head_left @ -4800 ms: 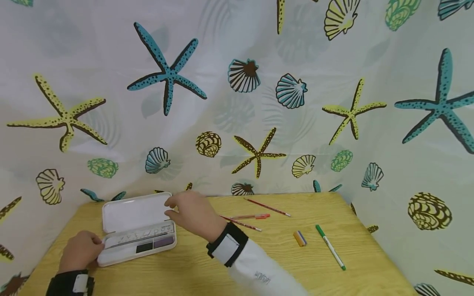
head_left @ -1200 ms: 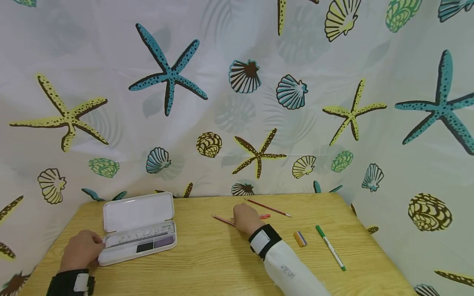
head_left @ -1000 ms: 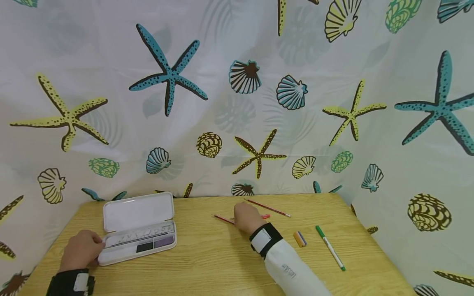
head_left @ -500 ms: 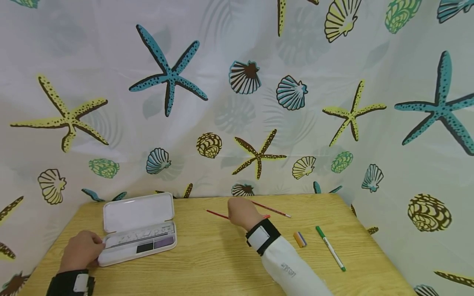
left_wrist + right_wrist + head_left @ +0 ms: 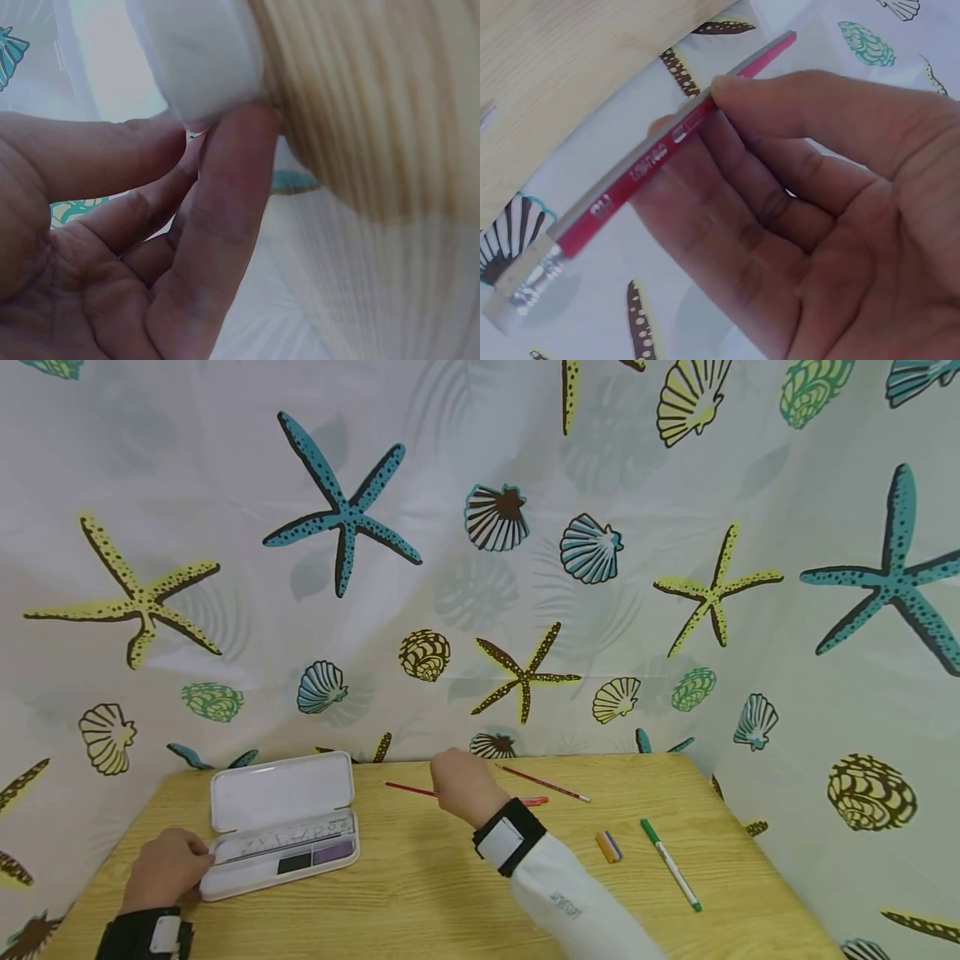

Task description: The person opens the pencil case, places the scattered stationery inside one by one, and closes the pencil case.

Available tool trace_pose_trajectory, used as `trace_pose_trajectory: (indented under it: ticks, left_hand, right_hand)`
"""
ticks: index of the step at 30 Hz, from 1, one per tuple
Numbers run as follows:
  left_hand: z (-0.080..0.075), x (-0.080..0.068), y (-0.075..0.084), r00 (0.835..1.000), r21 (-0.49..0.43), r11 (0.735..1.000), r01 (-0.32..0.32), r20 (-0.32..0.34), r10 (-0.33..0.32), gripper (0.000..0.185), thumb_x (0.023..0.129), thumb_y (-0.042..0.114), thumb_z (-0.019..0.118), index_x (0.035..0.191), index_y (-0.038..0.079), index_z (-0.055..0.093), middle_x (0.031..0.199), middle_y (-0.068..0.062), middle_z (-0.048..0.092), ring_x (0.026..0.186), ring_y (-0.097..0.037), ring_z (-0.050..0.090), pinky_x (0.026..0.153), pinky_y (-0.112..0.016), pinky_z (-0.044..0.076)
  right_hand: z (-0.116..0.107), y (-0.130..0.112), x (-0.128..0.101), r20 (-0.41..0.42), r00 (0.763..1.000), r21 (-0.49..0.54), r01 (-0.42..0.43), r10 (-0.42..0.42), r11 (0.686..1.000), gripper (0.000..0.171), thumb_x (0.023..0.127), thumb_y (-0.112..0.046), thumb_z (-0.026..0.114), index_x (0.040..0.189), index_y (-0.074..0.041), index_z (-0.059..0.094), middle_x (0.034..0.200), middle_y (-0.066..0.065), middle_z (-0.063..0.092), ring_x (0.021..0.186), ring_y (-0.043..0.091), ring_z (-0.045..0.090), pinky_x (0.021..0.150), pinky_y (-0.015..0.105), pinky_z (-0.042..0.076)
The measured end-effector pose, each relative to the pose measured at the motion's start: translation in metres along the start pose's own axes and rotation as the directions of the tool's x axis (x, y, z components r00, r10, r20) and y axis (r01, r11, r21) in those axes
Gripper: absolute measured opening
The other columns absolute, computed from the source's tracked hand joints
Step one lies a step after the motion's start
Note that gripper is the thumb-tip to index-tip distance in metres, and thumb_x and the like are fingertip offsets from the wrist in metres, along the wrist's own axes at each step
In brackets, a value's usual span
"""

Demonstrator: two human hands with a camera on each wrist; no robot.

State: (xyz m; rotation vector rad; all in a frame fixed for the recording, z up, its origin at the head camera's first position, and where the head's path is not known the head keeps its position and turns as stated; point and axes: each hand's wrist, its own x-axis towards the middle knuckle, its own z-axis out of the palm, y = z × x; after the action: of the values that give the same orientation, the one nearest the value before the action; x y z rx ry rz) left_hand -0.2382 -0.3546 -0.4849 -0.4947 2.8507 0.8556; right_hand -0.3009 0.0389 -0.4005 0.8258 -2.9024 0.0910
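My right hand [image 5: 467,785] pinches a red pencil [image 5: 408,789] between thumb and fingers, above the table to the right of the box. In the right wrist view the pencil [image 5: 641,169] slants across the fingers, its metal band and white eraser at lower left. A white pencil box [image 5: 281,789] lies with its lid raised at the left. Inside are a clear stencil ruler [image 5: 285,835], a black block [image 5: 294,863] and a purple block [image 5: 333,852]. At the box's left end my left hand [image 5: 163,868] grips its edge; the left wrist view shows thumb and finger at the box [image 5: 206,60].
Another red pencil [image 5: 543,782] lies at the back of the table, with a red-capped pen [image 5: 534,801] partly behind the right hand. Farther right are a small orange-and-blue block [image 5: 608,847] and a green-capped marker [image 5: 670,864]. A shell-print curtain [image 5: 480,568] borders the table.
My right hand left the box lid, moved right to the pencils, took hold of a red one and has lifted it leftward. The left hand has stayed at the box.
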Motion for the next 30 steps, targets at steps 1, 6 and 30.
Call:
trace_pose_trajectory:
  ticks: [1, 6, 30]
  left_hand:
    - [0.0, 0.0, 0.0, 1.0, 0.0, 1.0, 0.0, -0.001, 0.0, 0.026, 0.092, 0.008, 0.068, 0.1, -0.017, 0.064, 0.086, -0.023, 0.064, 0.072, -0.029, 0.06, 0.06, -0.036, 0.05]
    - [0.001, 0.001, -0.001, 1.0, 0.001, 1.0, 0.001, -0.005, -0.001, 0.026, 0.092, 0.008, 0.068, 0.1, -0.016, 0.065, 0.086, -0.023, 0.064, 0.073, -0.03, 0.06, 0.06, -0.036, 0.05]
    - [0.001, 0.0, -0.001, 1.0, -0.002, 1.0, -0.005, -0.006, 0.005, 0.026, 0.092, 0.008, 0.068, 0.099, -0.017, 0.064, 0.083, -0.022, 0.064, 0.07, -0.027, 0.06, 0.059, -0.035, 0.05]
  right_hand:
    - [-0.001, -0.003, 0.001, -0.012, 1.0, -0.006, 0.009, -0.01, 1.0, 0.051, 0.09, 0.0, 0.07, 0.054, -0.018, 0.039, 0.054, -0.007, 0.03, 0.052, 0.009, 0.029, 0.046, 0.024, 0.025]
    - [-0.002, -0.02, 0.008, -0.057, 0.996, -0.063, 0.065, -0.069, 0.996, 0.05, 0.091, -0.002, 0.07, 0.056, -0.017, 0.039, 0.054, -0.008, 0.032, 0.052, 0.007, 0.031, 0.046, 0.023, 0.03]
    - [0.017, -0.093, 0.03, -0.015, 0.992, -0.168, 0.122, -0.126, 0.978, 0.007, 0.093, -0.014, 0.074, 0.089, -0.02, 0.073, 0.075, -0.009, 0.064, 0.066, 0.003, 0.057, 0.057, 0.021, 0.047]
